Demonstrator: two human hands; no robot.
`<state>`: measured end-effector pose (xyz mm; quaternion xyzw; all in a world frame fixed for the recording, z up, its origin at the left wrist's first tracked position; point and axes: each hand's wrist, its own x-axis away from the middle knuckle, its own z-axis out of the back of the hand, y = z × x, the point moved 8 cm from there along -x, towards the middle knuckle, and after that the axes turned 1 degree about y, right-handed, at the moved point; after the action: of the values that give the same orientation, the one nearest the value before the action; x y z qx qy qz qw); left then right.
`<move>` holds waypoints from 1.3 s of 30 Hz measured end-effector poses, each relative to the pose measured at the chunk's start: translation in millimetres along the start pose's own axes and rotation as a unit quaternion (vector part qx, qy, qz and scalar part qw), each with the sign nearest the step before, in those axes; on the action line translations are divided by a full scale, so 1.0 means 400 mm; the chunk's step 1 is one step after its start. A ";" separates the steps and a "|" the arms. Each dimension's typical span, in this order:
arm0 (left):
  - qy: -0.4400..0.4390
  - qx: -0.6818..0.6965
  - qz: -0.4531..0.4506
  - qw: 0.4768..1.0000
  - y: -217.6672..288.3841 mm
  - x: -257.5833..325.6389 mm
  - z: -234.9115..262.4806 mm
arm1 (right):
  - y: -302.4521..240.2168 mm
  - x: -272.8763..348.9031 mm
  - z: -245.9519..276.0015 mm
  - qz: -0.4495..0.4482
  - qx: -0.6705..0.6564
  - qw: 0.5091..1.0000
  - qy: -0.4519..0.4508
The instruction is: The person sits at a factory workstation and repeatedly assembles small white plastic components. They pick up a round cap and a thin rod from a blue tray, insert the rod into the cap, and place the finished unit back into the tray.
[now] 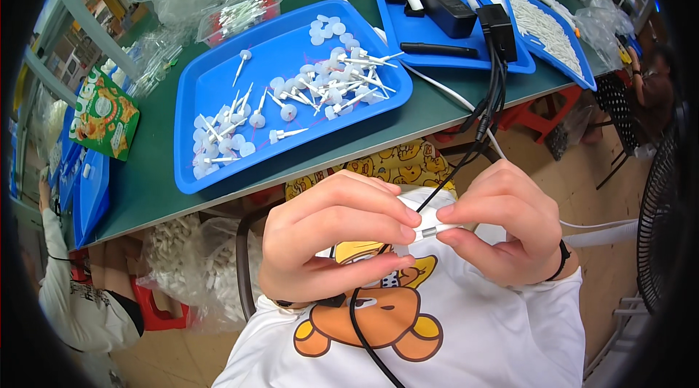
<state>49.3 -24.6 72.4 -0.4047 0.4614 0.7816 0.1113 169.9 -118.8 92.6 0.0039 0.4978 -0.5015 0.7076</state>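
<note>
Smooth plastic, soft cloth
Blue tray (211, 89) at eleven o'clock: glossy, smooth plastic; held white piece (445, 228): smooth, plastic-looking; shirt (502, 330) at five o'clock: matt cloth.

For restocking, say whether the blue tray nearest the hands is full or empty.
Partly filled: the blue tray shows bare bottom around white disc-tipped sticks.

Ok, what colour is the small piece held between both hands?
The small piece is white with a grey band, as the head view shows.
</note>
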 end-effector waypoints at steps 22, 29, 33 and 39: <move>-0.001 -0.010 -0.035 0.999 0.008 -0.002 0.016 | 0.001 0.004 -0.007 0.017 -0.023 0.999 -0.016; -0.007 -0.010 -0.045 0.999 0.018 0.005 0.029 | -0.004 -0.006 0.008 0.022 -0.012 0.999 -0.021; -0.026 -0.016 -0.045 0.999 0.023 0.001 0.022 | -0.006 -0.004 -0.006 0.030 -0.020 0.999 -0.036; -0.046 -0.010 -0.012 0.999 0.010 0.001 0.021 | 0.004 0.000 -0.021 0.040 -0.025 0.998 -0.039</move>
<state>42.3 -20.1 76.9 -0.3749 0.4433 0.8024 0.1381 165.0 -113.7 87.7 -0.0132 0.4819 -0.4596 0.7459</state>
